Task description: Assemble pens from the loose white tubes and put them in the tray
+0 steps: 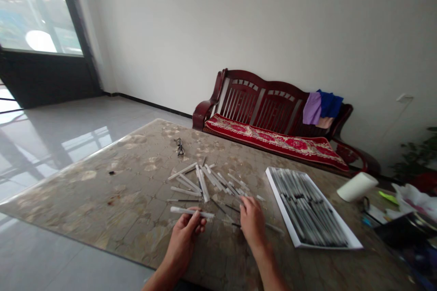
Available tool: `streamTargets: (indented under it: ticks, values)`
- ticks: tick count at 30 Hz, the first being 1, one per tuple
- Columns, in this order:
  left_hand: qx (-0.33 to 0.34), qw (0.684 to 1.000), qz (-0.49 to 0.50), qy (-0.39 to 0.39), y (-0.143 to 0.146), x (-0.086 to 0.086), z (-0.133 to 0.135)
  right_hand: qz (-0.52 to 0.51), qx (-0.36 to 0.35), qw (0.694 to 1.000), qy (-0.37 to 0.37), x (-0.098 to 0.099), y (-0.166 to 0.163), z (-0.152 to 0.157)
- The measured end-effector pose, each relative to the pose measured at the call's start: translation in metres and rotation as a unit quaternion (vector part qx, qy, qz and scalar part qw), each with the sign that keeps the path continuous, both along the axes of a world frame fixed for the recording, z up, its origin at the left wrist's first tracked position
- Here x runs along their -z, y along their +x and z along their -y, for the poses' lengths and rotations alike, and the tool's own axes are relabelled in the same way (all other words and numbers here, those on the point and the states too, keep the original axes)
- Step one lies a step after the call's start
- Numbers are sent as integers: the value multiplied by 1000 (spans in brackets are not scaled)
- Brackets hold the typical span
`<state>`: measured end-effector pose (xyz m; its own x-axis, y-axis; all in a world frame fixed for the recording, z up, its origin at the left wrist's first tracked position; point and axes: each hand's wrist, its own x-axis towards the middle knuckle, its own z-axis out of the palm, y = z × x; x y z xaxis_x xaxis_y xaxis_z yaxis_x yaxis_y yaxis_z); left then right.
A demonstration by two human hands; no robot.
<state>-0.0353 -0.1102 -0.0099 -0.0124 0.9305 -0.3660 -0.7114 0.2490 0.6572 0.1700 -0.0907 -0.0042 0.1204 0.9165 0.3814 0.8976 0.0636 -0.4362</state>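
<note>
My left hand [186, 232] pinches a translucent white pen barrel [177, 210], held level above the table. My right hand [251, 219] is at the near right edge of a loose pile of pen parts, its fingers curled together and its fingertips among the small pieces; what they grip is hidden. White pen barrels [202, 184] and short pale caps [244, 185] make up the pile. Thin dark refills [182, 200] lie around it. To the right, a white shallow box [285, 218] holds rows of assembled-looking pens [310, 209].
The patterned table [136, 182] carries black glasses [179, 146] at the back and a small black bit [111, 173] at left. A white roll [357, 186] and a dark cylindrical container [406, 229] stand beyond the box. Behind the table is a wooden bench [266, 104].
</note>
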Motion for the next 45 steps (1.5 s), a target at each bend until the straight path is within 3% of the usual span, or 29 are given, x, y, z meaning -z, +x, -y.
streamTargets:
  ticks: [3,9,14,24,28,35,40,45]
  values:
    - [1,1000,-6,4,0,0,0,48,33,998,-14,1,21,-3]
    - [3,1000,-4,0,-1,1,0,69,-10,997,-34,4,28,0]
    - [7,1000,-7,7,0,1,0,56,-3,998,-16,0,19,-8]
    - [-3,1000,-14,-5,0,-2,0,103,-70,991,-41,-10,-11,-16]
    - [-1,1000,-8,-5,0,-4,0,49,-32,998,-20,-7,2,-19]
    - [4,1000,0,-2,1,-3,0,-9,39,998,-44,-11,42,-24]
    - [5,1000,-11,5,0,-2,2,-51,38,996,-61,-11,65,-1]
    - [9,1000,-23,15,0,1,2,2,37,996,-75,-3,72,23]
